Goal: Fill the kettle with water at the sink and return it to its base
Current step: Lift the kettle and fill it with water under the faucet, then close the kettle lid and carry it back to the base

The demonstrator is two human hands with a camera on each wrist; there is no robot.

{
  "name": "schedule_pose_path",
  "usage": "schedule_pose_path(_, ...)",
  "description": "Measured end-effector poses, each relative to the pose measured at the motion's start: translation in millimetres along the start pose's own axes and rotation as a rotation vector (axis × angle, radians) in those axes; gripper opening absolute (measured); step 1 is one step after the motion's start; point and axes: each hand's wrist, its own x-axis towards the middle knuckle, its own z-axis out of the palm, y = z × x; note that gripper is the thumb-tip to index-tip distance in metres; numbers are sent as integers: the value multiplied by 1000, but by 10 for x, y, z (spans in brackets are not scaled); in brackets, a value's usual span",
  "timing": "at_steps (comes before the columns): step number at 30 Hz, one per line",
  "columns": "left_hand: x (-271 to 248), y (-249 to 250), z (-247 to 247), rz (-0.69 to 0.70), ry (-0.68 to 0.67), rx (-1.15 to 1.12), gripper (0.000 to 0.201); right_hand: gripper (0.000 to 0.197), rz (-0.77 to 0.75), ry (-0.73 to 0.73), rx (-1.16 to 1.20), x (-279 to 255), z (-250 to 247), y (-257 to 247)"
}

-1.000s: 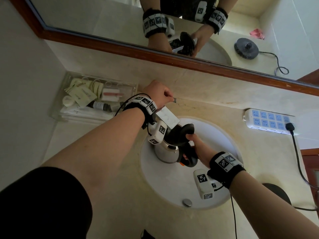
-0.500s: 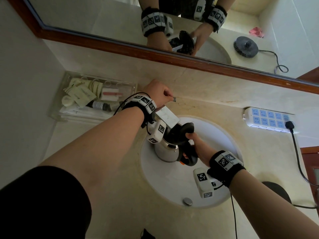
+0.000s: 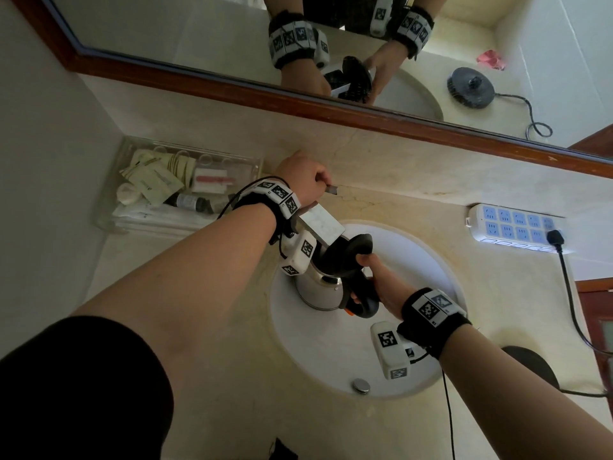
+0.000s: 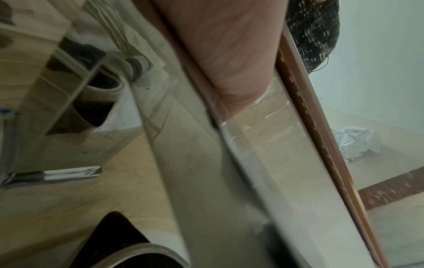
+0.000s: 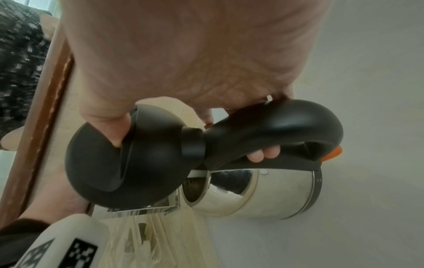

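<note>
The steel kettle (image 3: 316,290) hangs tilted inside the white sink (image 3: 331,346), its black lid (image 3: 345,254) flipped open under the flat chrome faucet spout (image 3: 321,224). My right hand (image 3: 368,277) grips the kettle's black handle (image 5: 275,130), thumb resting against the lid (image 5: 128,157). The kettle's mouth (image 5: 195,188) sits right beside the spout (image 5: 146,208). My left hand (image 3: 311,182) is curled round the faucet lever (image 3: 331,190) at the back of the counter. I cannot tell whether water runs. The dark kettle base (image 3: 530,363) lies on the counter to the right, half behind my right forearm.
A clear tray (image 3: 109,207) of toiletries stands at the back left. A white power strip (image 3: 517,227) with a black plug and cord lies at the back right. The mirror with its wooden frame (image 3: 365,114) runs behind the faucet. The drain stopper (image 3: 361,385) is near the sink's front.
</note>
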Motion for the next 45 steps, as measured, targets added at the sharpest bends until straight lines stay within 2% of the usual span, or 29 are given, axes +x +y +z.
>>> schedule_pose_path(11, -23, 4, -7, -2, -43, -15, 28, 57, 4, 8, 27, 52, -21, 43)
schedule_pose_path(16, -260, 132, -71, 69, 41, -36, 25, 58, 14, 1, 28, 20, -40, 87)
schedule_pose_path(18, -425, 228, -61, 89, 82, -112, 28, 65, 6, -1, 27, -6, -64, 110)
schedule_pose_path(21, -724, 399, 55, 95, 91, -345, 35, 83, 5, -28, 49, -63, -113, 143)
schedule_pose_path(24, -1065, 578, 225, 116, 113, -504, 45, 88, -8, -39, 77, -139, -162, 170)
schedule_pose_path(28, -1405, 755, 330, 63, 19, -551, 22, 85, -24, -27, 75, -281, -250, 219)
schedule_pose_path(29, -1453, 800, 332, 47, -15, -556, 22, 84, -22, -19, 78, -316, -270, 228)
schedule_pose_path(34, -1576, 1059, 376, -2, -214, -473, 40, 82, -22, 15, 128, -473, -373, 325)
schedule_pose_path(37, -1612, 1221, 414, -15, -233, -458, 39, 77, -59, 17, 159, -552, -465, 408)
schedule_pose_path(41, -1683, 1426, 416, 9, -170, -442, 31, 85, -125, -43, 200, -683, -590, 527)
schedule_pose_path(43, -1702, 1495, 397, 24, -134, -464, 29, 76, -228, -77, 191, -763, -661, 586)
schedule_pose_path(45, -1721, 1590, 384, 34, -120, -493, 30, 81, -331, -79, 162, -857, -737, 660)
